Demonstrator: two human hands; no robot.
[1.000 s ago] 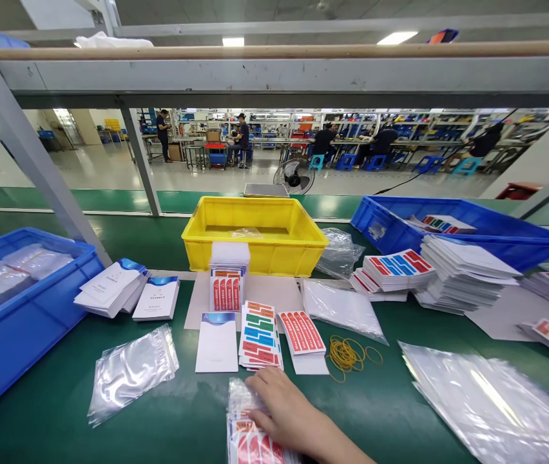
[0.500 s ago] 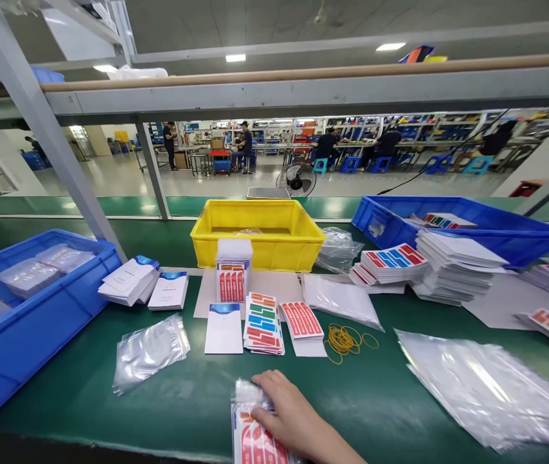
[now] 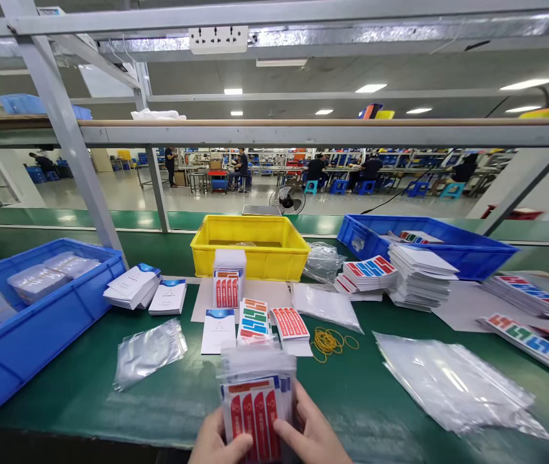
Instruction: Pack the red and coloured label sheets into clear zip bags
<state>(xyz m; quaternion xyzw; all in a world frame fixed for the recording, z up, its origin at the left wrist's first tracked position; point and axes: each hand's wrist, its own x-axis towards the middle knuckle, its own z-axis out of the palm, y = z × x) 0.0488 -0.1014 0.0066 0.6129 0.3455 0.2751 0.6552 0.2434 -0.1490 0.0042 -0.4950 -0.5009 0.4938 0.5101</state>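
Observation:
Between my two hands, near the table's front edge, is a stack of clear zip bags (image 3: 255,412) with red label sheets showing inside. My left hand (image 3: 219,438) grips its left side, thumb on the front. My right hand (image 3: 310,428) wraps its right side, thumb also across the front. Just beyond lie a white booklet (image 3: 218,332) with a blue top, a pile of multicoloured sticker sheets (image 3: 254,319) partly covered by the bags, and red label sheets (image 3: 290,323). Yellow rubber bands (image 3: 331,343) lie to their right.
A yellow bin (image 3: 250,258) stands behind the piles, with blue bins at left (image 3: 62,303) and back right (image 3: 429,238). Flat empty bags lie at left (image 3: 149,353) and right (image 3: 453,380). Stacked white booklets (image 3: 422,277) stand back right. A metal frame (image 3: 274,134) crosses above.
My left hand has come into view. The bagged labels, earlier low on the table under my right hand, are now raised upright between both hands. The view has tilted up.

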